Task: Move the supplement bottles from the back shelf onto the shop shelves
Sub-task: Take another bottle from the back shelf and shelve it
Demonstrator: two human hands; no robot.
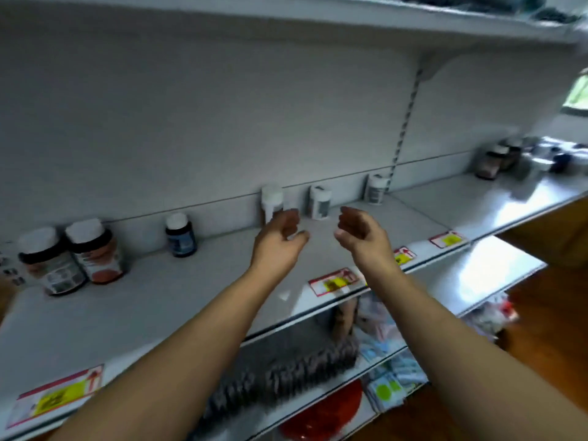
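Observation:
Both my arms reach over a white shop shelf (pixel 197 281). My left hand (pixel 281 233) hovers with loosely curled fingers just in front of a white-capped bottle (pixel 271 200) and holds nothing. My right hand (pixel 358 232) is beside it, fingers relaxed and empty, below a small white bottle (pixel 319 202). Another white bottle (pixel 377 189) stands by the upright rail. To the left stand a dark blue bottle (pixel 180 235) and two large brown bottles (pixel 71 256) with white caps. The picture is blurred.
A group of bottles (pixel 521 157) stands at the far right of the shelf. Price tags (pixel 334 281) line the front edge. Lower shelves hold packets and a red item (pixel 324 412). Another shelf (pixel 350 17) runs overhead. A wooden floor shows at right.

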